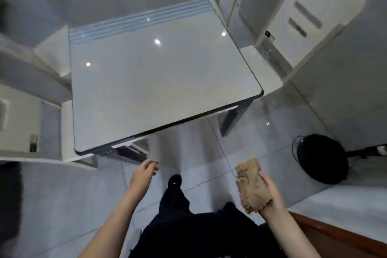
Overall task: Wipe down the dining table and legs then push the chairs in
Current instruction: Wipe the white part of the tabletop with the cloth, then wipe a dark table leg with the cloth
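The person is standing a step back from the near edge of the dining table (159, 81), looking down over its glossy grey top, which is carrying nothing and is reflecting ceiling lights. The right hand (270, 192) is gripping a bunched tan cloth (251, 184), fingers wrapped around its back so that a thick wad is facing forward, probably to give a padded face for wiping. The cloth is hanging in the air over the tiled floor (240, 148), well apart from the table's near right corner and touching nothing but the hand. The left hand (144, 172) is reaching forward empty, fingers loosely curled and part open, near the near edge of the table top but not touching it; it is likely heading to steady the body or the table. White chairs are sitting along both sides: one chair (54, 52) at the far left edge, another (259, 69) at the right edge, partly tucked under. A dark table leg (232, 119) is showing below the near right corner. Judging from this, wiping is not yet under way
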Available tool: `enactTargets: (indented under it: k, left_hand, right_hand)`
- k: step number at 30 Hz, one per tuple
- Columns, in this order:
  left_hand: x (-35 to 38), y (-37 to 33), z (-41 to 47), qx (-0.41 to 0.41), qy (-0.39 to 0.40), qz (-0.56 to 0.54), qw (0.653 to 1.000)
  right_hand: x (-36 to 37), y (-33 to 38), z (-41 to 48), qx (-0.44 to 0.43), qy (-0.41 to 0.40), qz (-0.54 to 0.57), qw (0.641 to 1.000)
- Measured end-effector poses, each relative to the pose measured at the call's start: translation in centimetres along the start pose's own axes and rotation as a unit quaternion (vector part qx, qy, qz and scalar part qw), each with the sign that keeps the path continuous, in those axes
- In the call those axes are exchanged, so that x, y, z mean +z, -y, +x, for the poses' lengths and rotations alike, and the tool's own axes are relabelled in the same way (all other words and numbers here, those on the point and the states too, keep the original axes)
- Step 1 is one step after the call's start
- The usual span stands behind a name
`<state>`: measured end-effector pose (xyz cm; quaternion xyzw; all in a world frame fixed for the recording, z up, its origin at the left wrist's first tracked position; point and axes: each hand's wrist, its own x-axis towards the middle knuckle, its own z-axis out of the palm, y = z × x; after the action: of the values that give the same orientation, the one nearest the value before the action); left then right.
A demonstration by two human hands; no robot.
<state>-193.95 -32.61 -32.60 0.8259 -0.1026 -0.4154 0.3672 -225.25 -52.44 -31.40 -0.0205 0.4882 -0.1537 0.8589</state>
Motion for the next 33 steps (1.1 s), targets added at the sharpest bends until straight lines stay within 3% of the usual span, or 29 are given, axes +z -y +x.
enactTargets:
  k: [4,7,12,16,19,24,28,33]
  left_hand:
    - [5.8,0.6,-6.4,-0.021,-0.029,-0.038,0.999]
    - [9.6,0.4,-10.0,-0.017,-0.005,-0.026,1.000]
    - [13.4,0.8,-11.8,-0.010,0.048,0.026,0.998]
    - [16.0,1.0,-9.9,-0.015,0.100,0.055,0.993]
    - [18.3,1.1,-6.0,-0.011,0.132,0.066,0.989]
    - [23.1,2.6,5.2,0.015,0.128,0.033,0.991]
    - [28.0,3.4,16.3,0.086,0.121,0.038,0.988]
    - [35.0,1.4,29.5,0.221,0.095,0.013,0.970]
  right_hand:
    - [-1.5,3.1,-2.9,-0.013,-0.025,-0.105,0.994]
    - [-2.1,5.4,-4.6,-0.011,-0.081,-0.134,0.988]
    - [-4.1,6.5,-5.7,-0.105,-0.126,-0.200,0.966]
    - [-6.4,6.0,-3.5,-0.178,-0.149,-0.292,0.928]
    - [-7.8,5.9,0.2,-0.208,-0.149,-0.352,0.900]
    - [-9.2,7.2,10.5,-0.245,-0.145,-0.303,0.909]
    - [-10.1,9.9,21.4,-0.298,-0.149,-0.263,0.905]
    - [-8.1,15.5,33.4,-0.493,-0.119,-0.253,0.824]
